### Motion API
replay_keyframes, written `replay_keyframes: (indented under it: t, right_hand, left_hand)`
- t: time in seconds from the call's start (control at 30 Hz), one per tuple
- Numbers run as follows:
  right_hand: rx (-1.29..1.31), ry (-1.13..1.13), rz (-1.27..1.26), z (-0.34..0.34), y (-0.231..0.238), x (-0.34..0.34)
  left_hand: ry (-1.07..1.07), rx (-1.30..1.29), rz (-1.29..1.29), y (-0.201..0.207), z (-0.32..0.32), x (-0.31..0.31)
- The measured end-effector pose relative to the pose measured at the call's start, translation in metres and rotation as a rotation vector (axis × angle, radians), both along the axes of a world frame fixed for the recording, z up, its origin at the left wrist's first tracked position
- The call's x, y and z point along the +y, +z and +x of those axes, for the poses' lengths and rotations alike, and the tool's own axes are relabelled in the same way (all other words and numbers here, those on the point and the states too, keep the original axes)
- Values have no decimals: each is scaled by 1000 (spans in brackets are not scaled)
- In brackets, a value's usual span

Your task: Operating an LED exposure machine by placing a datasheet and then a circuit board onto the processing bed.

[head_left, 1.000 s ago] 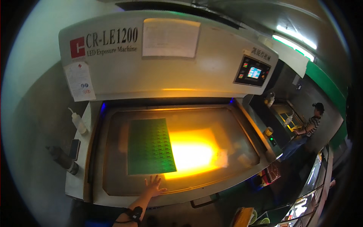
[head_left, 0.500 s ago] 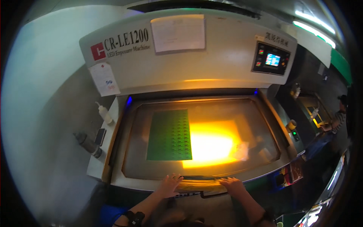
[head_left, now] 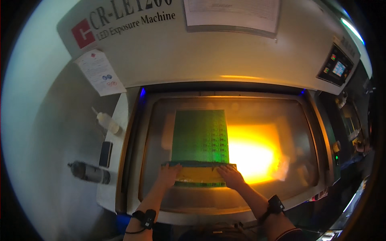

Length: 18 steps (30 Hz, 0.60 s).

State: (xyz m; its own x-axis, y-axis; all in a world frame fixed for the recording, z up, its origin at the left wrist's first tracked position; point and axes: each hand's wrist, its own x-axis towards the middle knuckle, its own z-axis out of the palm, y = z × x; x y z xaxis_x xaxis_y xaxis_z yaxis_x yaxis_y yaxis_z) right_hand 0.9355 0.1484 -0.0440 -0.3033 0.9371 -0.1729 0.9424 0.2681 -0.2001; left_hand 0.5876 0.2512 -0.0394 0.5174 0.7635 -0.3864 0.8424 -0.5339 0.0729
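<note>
Both my hands hold a wide squeegee-like bar (head_left: 196,174), dark along its far edge and reflecting yellow on its face. My left hand (head_left: 170,172) is closed over its left end, and my right hand (head_left: 230,176) over its right end; the thumbs are mostly hidden. The bar lies across the near part of a green patterned panel (head_left: 200,135), and a strip of green shows below it. The panel lies on the flat bed (head_left: 164,201) of a large grey machine, left of a bright yellow glow.
A grey hood (head_left: 193,60) spans the far side, with a control screen (head_left: 339,68) at right. On the left ledge are a white squeeze bottle (head_left: 108,122), a black phone-like slab (head_left: 105,154) and a dark grey bottle (head_left: 89,173). Raised rails edge the bed.
My hands have carried the bar forward from the bed's front edge onto the near part of the green panel. The view has come closer to the machine.
</note>
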Motion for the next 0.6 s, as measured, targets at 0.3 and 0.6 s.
replay_keyframes:
  t: [0.3, 0.6]
  right_hand:
    - [-94, -64, 206, 64, -27, 328]
    - [-51, -153, 158, 74, -25, 411]
  left_hand:
    - [62, -191, 123, -22, 78, 327]
    - [129, -21, 124, -4, 103, 402]
